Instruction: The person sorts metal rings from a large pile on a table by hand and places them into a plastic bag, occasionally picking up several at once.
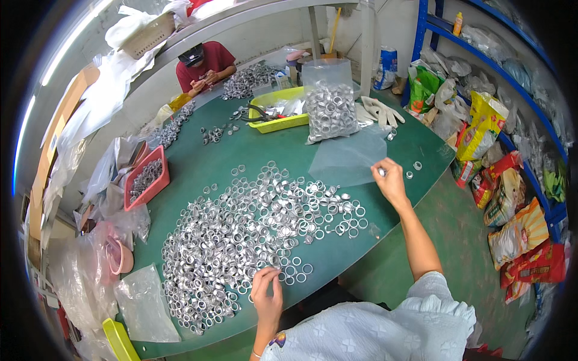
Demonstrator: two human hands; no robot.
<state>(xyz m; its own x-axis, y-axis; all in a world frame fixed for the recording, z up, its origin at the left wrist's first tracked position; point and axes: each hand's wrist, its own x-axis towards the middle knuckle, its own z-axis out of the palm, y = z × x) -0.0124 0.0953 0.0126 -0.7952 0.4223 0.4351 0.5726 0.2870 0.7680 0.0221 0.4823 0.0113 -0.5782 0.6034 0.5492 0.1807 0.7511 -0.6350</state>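
A wide heap of silvery metal rings covers the near middle of the green table. My left hand is at the heap's near edge, fingers bent toward the thumb; what they pinch, if anything, I cannot make out. Farther right, my right hand is closed with a small shiny metal ring at its fingertips. It is over the right edge of a flat clear plastic bag. Behind that stands an upright clear bag filled with rings. Two loose rings lie right of my right hand.
A yellow-green tray holds pliers. White gloves lie beside the filled bag. A red basket of rings stands left, near a pink container. Across the table a person handles small parts. Blue shelving stands right.
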